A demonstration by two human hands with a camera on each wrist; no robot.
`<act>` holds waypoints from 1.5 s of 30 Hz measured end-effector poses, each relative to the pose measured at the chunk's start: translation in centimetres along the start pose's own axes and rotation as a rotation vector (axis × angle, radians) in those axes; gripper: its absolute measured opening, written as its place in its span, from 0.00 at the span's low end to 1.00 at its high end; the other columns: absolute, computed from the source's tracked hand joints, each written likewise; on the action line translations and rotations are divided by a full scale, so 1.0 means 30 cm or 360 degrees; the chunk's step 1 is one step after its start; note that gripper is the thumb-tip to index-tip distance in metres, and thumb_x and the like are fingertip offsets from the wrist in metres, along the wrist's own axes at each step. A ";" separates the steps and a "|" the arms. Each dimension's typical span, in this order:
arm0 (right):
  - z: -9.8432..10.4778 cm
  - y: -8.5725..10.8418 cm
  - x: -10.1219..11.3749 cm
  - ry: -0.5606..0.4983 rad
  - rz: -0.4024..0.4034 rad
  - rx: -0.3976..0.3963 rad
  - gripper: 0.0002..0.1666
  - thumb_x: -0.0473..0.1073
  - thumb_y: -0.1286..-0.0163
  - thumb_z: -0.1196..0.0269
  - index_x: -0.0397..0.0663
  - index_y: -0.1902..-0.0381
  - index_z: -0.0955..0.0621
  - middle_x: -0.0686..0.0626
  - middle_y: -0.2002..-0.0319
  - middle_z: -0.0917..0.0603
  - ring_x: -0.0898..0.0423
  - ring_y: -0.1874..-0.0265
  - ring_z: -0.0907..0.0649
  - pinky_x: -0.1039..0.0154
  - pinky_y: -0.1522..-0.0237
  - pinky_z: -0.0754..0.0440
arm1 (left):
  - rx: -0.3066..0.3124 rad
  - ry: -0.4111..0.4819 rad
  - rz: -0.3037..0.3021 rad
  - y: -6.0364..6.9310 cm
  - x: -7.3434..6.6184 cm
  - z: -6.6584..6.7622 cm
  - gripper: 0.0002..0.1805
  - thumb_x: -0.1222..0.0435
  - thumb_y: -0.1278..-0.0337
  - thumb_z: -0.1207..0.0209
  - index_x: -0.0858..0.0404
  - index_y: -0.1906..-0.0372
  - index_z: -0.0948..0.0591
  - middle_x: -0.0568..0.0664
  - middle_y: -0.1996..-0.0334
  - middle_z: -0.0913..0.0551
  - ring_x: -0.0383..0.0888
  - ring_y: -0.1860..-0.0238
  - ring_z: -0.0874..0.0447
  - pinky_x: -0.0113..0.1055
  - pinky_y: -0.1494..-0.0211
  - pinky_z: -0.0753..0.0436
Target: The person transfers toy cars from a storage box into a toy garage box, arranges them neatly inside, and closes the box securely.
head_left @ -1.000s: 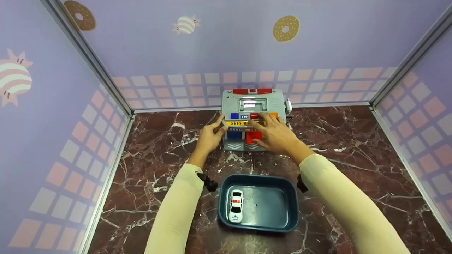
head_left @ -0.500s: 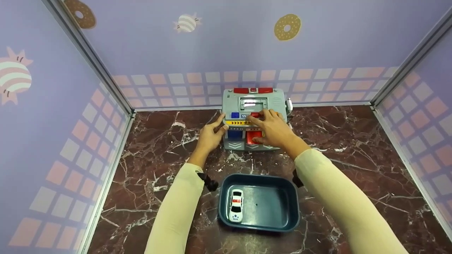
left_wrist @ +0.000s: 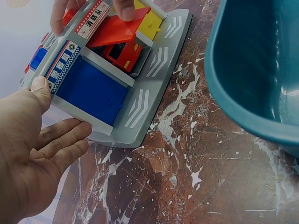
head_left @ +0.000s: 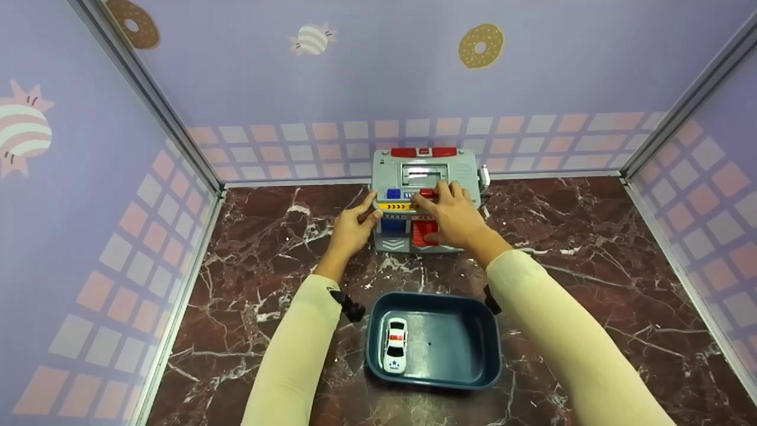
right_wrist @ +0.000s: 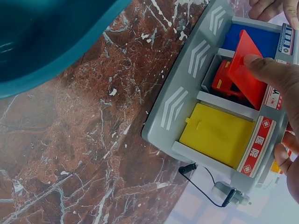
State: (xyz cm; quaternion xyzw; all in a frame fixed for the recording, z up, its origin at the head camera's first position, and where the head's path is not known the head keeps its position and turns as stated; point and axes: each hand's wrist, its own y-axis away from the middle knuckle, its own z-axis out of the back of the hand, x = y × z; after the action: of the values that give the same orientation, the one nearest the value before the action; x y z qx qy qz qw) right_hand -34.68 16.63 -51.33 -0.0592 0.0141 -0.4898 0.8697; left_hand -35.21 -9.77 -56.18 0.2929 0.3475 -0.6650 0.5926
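Observation:
A grey toy garage (head_left: pixel 387 171) stands against the back wall, with blue (left_wrist: pixel 93 88), red and yellow (right_wrist: pixel 217 133) doors along its front. My left hand (head_left: pixel 350 232) holds its left front corner, thumb on the roof edge and index finger along the side. My right hand (head_left: pixel 464 219) lies over the right part of the roof, its thumb pressing on the tilted red door (right_wrist: pixel 247 84). Its index finger is by the red button (head_left: pixel 427 193). Behind that half-raised door sits a red toy vehicle (right_wrist: pixel 223 79). The blue and yellow doors are down.
A dark teal bin (head_left: pixel 434 296) stands in front of the garage, with a white toy police car (head_left: pixel 395 355) lying inside at the left. A cable (right_wrist: pixel 198 186) hangs at the garage's right side. Patterned walls enclose the marble-look surface (head_left: pixel 284 248).
My right hand has shifted slightly left, its forearm swinging inward. The red door now shows ridges where it looked smooth before. My left hand has stayed in place.

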 end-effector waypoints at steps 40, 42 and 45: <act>-0.097 -0.018 0.044 0.0278 -0.0135 -0.0073 0.58 0.59 0.40 0.14 0.64 0.20 0.35 0.24 0.26 0.35 0.24 0.29 0.30 0.35 0.30 0.19 | -0.0017 -0.0009 0.0012 0.009 -0.005 -0.003 0.33 0.45 0.27 0.36 0.41 0.20 0.23 0.60 0.27 0.19 0.64 0.23 0.21 0.61 0.18 0.25; -0.102 -0.022 0.044 0.0307 -0.0136 -0.0088 0.58 0.60 0.40 0.14 0.63 0.21 0.35 0.24 0.26 0.35 0.24 0.30 0.29 0.35 0.31 0.18 | -0.0012 -0.0005 0.0012 0.008 -0.004 -0.003 0.33 0.45 0.27 0.36 0.41 0.20 0.23 0.61 0.28 0.18 0.63 0.24 0.20 0.60 0.19 0.25; -0.109 -0.024 0.046 0.0346 -0.0141 -0.0092 0.59 0.60 0.40 0.15 0.59 0.21 0.35 0.24 0.27 0.34 0.24 0.31 0.29 0.36 0.31 0.19 | -0.0012 -0.0012 0.0005 0.007 -0.001 -0.004 0.33 0.45 0.27 0.36 0.41 0.20 0.23 0.63 0.32 0.14 0.62 0.27 0.17 0.60 0.19 0.24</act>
State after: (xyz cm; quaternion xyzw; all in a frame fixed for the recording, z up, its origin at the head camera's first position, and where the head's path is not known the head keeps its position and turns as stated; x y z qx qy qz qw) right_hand -34.84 14.79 -54.44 -0.0315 0.1197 -0.5307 0.8385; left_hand -35.01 -9.67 -56.26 0.2887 0.3472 -0.6640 0.5960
